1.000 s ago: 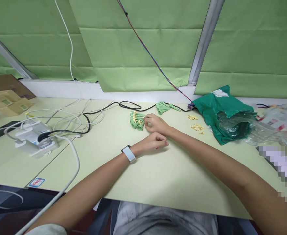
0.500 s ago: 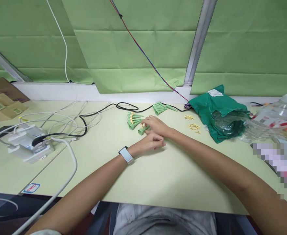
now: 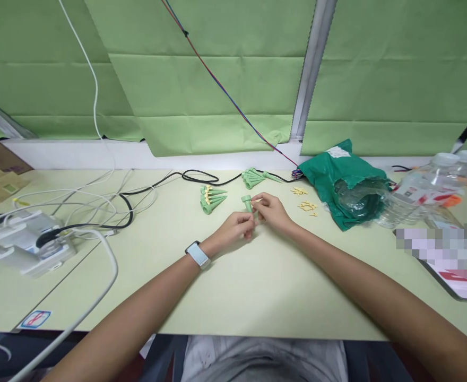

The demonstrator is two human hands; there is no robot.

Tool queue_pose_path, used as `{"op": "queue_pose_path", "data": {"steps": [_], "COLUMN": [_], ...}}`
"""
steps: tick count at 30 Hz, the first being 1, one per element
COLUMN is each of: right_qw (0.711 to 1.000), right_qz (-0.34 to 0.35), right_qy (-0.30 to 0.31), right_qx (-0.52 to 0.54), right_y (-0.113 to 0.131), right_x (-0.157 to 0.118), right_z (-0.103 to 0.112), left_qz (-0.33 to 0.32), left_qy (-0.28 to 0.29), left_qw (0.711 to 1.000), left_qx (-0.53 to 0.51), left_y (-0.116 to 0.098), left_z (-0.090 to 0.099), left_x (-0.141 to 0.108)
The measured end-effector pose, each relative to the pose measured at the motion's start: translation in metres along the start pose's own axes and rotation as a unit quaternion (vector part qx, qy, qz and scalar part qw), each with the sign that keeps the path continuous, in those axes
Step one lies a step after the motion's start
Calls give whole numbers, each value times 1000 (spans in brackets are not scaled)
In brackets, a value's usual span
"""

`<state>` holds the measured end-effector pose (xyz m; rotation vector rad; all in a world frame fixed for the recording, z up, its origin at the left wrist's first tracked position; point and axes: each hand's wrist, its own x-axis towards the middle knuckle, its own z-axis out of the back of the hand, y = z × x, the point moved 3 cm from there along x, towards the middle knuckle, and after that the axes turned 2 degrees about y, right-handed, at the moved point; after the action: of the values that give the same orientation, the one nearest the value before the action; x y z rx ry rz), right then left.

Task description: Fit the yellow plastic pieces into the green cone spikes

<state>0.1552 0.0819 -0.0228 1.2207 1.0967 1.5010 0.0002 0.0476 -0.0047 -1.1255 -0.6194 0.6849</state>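
A green plastic watering spike [image 3: 247, 202] stands nearly upright between my two hands, wide end up. The curled fingers of my left hand [image 3: 236, 228] close around its lower part, hiding the tip. My right hand [image 3: 272, 210] pinches at its side from the right; a small part in those fingers cannot be made out. To the left lies a row of green spikes with yellow pieces on them [image 3: 212, 199]. Farther back is a pile of plain green spikes [image 3: 252, 179]. Small yellow pieces [image 3: 307, 206] lie in loose groups right of my right hand.
A torn green plastic bag [image 3: 339, 183] and clear bottles [image 3: 432, 183] stand on the right, near a phone-like slab [image 3: 454, 273]. White power adapters [image 3: 30, 239] and tangled cables occupy the left. A black cable [image 3: 201, 176] runs along the back of the table [image 3: 265, 297].
My right hand has moved right from beside the yellow-fitted row, no longer crossing over the left. The green spike has moved right and now stands upright between both hands. The view has shifted slightly.
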Motion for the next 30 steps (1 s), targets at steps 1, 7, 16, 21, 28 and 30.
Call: {"op": "queue_pose_path", "data": {"steps": [1, 7, 16, 21, 28, 30], "right_qw": [999, 989, 994, 992, 979, 979], "right_qz": [-13, -55, -14, 5, 31, 33], "right_qy": [-16, 7, 46, 125, 168, 165], "right_qx": [33, 134, 98, -7, -115, -119], "right_y": [-1, -5, 0, 4, 8, 8], "right_x": [-6, -29, -34, -34, -36, -37], "right_z": [4, 4, -5, 2, 9, 9], "left_qz": [2, 13, 20, 12, 13, 23], "left_qy": [-28, -167, -152, -157, -152, -161], "left_qw": [1000, 985, 983, 986, 988, 987], "left_qx": [3, -38, -103, -64, -18, -15], "left_y": [1, 6, 9, 14, 18, 20], "left_z": [3, 13, 13, 15, 16, 16], "left_x": [1, 4, 7, 7, 8, 8]}}
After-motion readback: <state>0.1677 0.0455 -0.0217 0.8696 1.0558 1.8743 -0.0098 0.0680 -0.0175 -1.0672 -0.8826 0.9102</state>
